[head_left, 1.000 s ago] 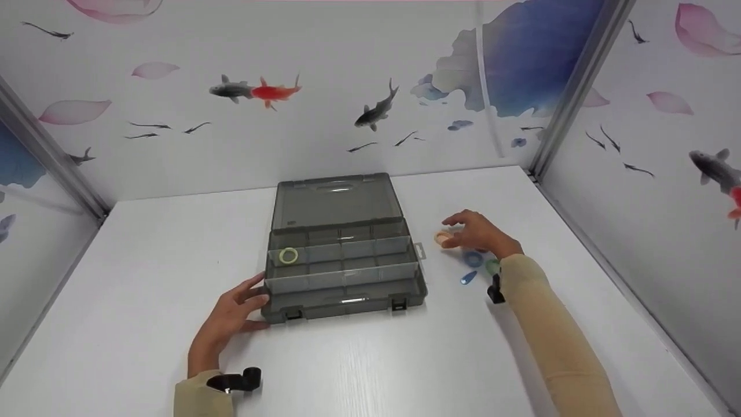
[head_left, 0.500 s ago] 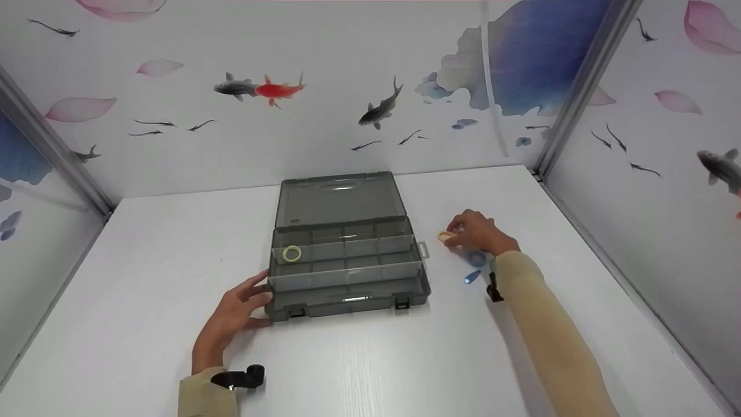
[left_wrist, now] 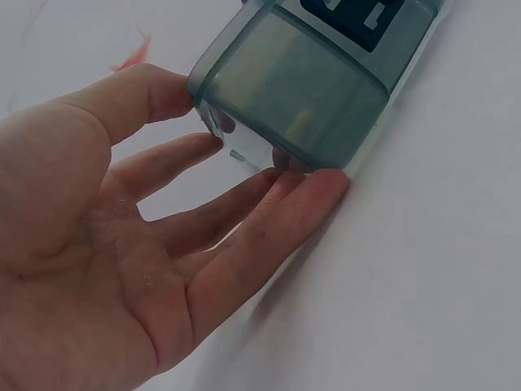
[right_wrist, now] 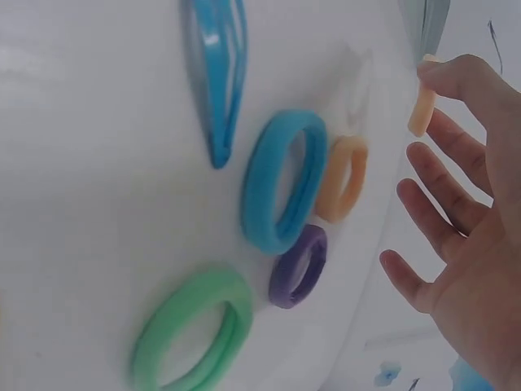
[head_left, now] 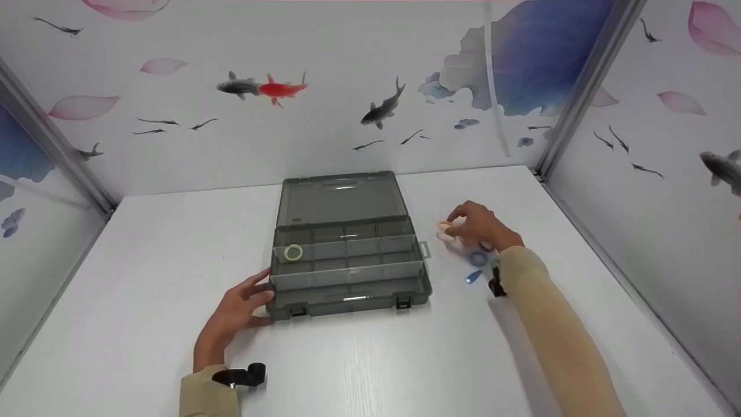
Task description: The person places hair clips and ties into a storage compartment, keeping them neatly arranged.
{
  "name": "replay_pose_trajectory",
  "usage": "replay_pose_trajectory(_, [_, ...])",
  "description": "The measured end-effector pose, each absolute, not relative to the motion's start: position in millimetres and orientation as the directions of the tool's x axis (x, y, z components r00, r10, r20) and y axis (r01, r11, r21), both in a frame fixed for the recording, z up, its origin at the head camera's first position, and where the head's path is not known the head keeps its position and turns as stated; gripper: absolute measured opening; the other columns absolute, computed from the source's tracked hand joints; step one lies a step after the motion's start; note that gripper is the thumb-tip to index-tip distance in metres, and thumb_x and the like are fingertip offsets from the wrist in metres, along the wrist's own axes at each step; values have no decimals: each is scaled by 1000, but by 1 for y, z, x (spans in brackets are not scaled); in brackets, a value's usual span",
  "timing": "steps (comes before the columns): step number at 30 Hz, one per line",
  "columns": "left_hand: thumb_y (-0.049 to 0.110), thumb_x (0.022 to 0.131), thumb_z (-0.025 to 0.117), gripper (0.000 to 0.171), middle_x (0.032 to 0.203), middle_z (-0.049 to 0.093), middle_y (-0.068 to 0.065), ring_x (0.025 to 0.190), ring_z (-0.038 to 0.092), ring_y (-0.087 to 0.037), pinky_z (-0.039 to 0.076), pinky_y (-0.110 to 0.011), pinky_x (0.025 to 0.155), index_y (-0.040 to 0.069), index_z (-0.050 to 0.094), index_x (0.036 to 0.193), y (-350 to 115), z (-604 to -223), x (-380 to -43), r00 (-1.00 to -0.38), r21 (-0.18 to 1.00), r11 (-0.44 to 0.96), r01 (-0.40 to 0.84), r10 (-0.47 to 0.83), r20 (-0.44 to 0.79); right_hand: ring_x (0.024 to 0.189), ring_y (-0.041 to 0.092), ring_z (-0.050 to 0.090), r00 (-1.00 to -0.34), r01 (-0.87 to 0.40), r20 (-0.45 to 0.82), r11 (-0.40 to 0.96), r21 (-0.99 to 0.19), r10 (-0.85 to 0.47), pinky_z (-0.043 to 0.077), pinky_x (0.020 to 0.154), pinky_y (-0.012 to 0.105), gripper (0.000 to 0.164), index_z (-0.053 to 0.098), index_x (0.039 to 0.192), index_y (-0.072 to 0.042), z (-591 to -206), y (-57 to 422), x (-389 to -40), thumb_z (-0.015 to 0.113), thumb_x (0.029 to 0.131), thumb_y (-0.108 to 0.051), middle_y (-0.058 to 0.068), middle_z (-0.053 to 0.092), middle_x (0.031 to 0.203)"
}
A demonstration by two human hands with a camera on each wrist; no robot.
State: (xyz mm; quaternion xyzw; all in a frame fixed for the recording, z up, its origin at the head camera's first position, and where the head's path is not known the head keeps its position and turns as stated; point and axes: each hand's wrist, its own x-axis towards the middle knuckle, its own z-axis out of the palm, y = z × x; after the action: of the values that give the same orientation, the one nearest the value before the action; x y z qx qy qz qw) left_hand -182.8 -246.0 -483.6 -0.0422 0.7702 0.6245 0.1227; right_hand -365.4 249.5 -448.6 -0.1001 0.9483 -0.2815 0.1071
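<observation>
My right hand [head_left: 477, 225] is lifted slightly off the table, pinching a peach hair tie [right_wrist: 422, 110] between thumb and index finger while its other fingers spread. Below it in the right wrist view lie a blue hair tie [right_wrist: 281, 183], a second peach hair tie [right_wrist: 343, 179], a purple hair tie [right_wrist: 299, 267], a green hair tie [right_wrist: 191, 334] and a blue snap hair clip [right_wrist: 216, 81]. With fairly straight fingers, my left hand [head_left: 231, 310] touches the left front corner of a grey divided plastic box [head_left: 347, 301]. A yellow hair tie [head_left: 293, 252] sits in its middle row, leftmost compartment.
The box's lid [head_left: 343, 200] is folded back toward the rear wall. A small hanging tab [head_left: 425, 249] juts from the box's right side. Printed panels enclose the white table [head_left: 359, 370] at the back and both sides.
My right hand has closed its thumb and index finger on the peach hair tie and raised it a little. The left hand stays at the box corner. The camera view has shifted slightly.
</observation>
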Motion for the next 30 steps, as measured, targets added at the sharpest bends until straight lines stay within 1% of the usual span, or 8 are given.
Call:
replay_pose_trajectory(5, [15,101,58,63,157,35,-27,142,40,-46,61,-47,91,16,31,158,-247,-484,-183,-965,951,209,-228,79,-249,131,43,48,-950,-198,-98,812,-550,-298,41,113,59,39,69,120,-2,-430,239,-370,74,90,-25,22,54,137])
replay_pose_trajectory(13, [15,101,58,63,157,36,-26,141,42,-46,61,-46,91,18,32,158,-249,-485,-183,-965,947,221,-235,67,-255,130,40,49,-937,-281,-28,795,-537,-349,44,111,57,39,70,119,-3,-400,212,-374,74,89,-27,19,56,137])
replay_pose_trajectory(20, [15,101,58,63,158,34,-26,142,40,-47,61,-46,92,17,32,158,-250,-485,-184,-965,949,215,-232,74,-252,133,39,48,-917,-347,-5,806,-479,-398,43,112,57,38,72,119,-5,-371,173,-373,73,89,-28,17,54,140])
replay_pose_trajectory(23, [16,101,58,63,158,33,-26,142,40,-46,61,-46,92,17,31,158,-250,-485,-184,-965,949,218,-227,82,-250,129,38,50,-906,-376,2,801,-465,-424,43,111,57,37,72,117,-6,-359,153,-372,72,89,-29,16,55,138])
replay_pose_trajectory(30, [17,101,59,63,158,33,-27,143,38,-47,61,-47,92,17,32,158,-246,-487,-185,-968,954,210,-213,87,-235,124,35,53,-874,-447,38,769,-456,-485,43,110,55,33,74,114,-9,-350,108,-370,72,88,-30,13,58,133])
